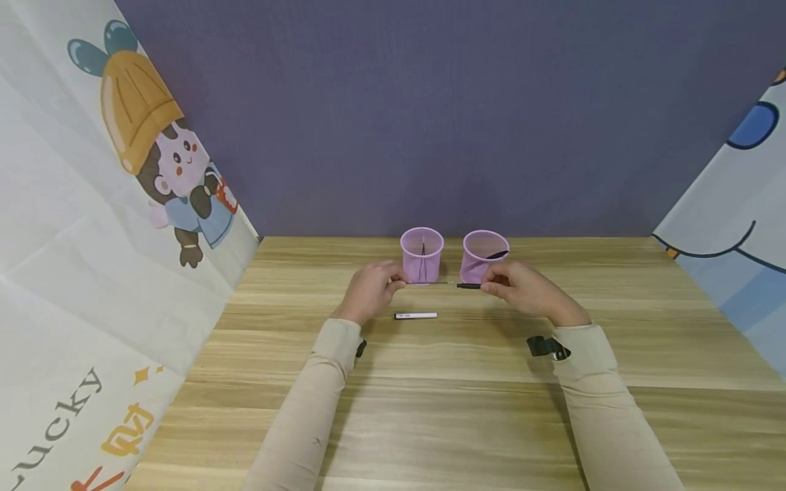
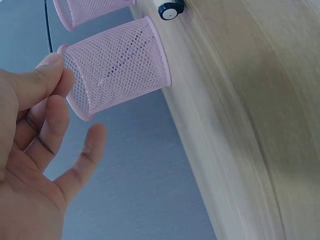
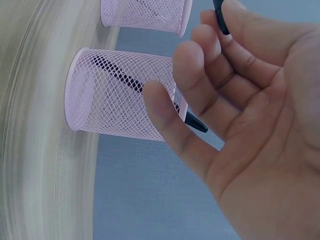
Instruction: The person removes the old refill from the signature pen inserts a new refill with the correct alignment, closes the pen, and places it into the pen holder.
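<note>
In the head view my left hand (image 1: pixel 373 290) pinches one end of a thin dark rod (image 1: pixel 430 282), like a pen refill, between thumb and fingertips. It points right, toward a short black pen part (image 1: pixel 469 286) that my right hand (image 1: pixel 522 290) pinches, its far end hidden by the fingers. A small gap shows between the two pieces. Both are held level, in front of two pink mesh pen cups. The left wrist view shows the rod (image 2: pixel 48 25) rising from the fingertips; the right wrist view shows the black part (image 3: pixel 221 19) under the thumb.
The left pink cup (image 1: pixel 432 269) holds a thin dark stick; a black pen (image 1: pixel 497 255) leans in the right pink cup (image 1: pixel 469 262). A white pen-like piece with a dark end (image 1: pixel 417 316) lies on the wooden table (image 1: pixel 454 423). A grey-blue panel (image 1: pixel 430 123) stands behind.
</note>
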{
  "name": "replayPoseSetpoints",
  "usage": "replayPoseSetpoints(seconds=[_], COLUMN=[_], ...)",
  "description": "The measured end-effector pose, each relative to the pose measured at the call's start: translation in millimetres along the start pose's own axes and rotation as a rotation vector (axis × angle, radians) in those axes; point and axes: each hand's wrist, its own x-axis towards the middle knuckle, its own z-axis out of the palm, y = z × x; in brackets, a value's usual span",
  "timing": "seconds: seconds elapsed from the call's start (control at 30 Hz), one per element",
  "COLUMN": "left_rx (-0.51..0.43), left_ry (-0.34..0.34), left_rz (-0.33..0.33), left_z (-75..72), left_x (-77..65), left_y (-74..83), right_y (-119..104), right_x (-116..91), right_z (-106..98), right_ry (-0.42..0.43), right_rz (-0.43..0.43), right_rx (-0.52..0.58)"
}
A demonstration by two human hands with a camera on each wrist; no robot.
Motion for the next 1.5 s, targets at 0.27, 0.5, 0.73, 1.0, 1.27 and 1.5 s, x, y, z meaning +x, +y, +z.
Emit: replayPoseSetpoints(seconds=[0.27, 0.5, 0.73, 1.0, 1.27, 1.5], left_rx=[0.022, 0.065, 0.108, 0.13, 0.171, 0.159], left_ry=[-0.011, -0.058, -0.104, -0.145, -0.175, -0.197], left_rz=[-0.009, -0.024, -0.053, -0.058, -0.076, -0.113], left_z=[7.6, 13.4, 16.4, 21.5, 26.0, 25.2], left_x=[-1.4, -1.9, -3.0, -2.8, -2.5, -2.1], left_y=[-1.4, -1.9, -2.6, -3.7, -6.2, -6.1], right_y=[0.3, -1.9, -2.1, -0.5, -0.1, 0.2], right_x=[-0.5, -0.9, -0.2, 0.1, 0.0, -0.1], right_z=[-0.6, -1.2, -0.6, -0.7, -1.0, -1.4], right_ry=[0.004, 0.0, 0.006, 0.002, 0.007, 0.005], right_rz=[-0.003, 0.007, 0.013, 0.011, -0.004, 0.003], right_rx=[-0.019, -0.021, -0.029, -0.029, -0.036, -0.03])
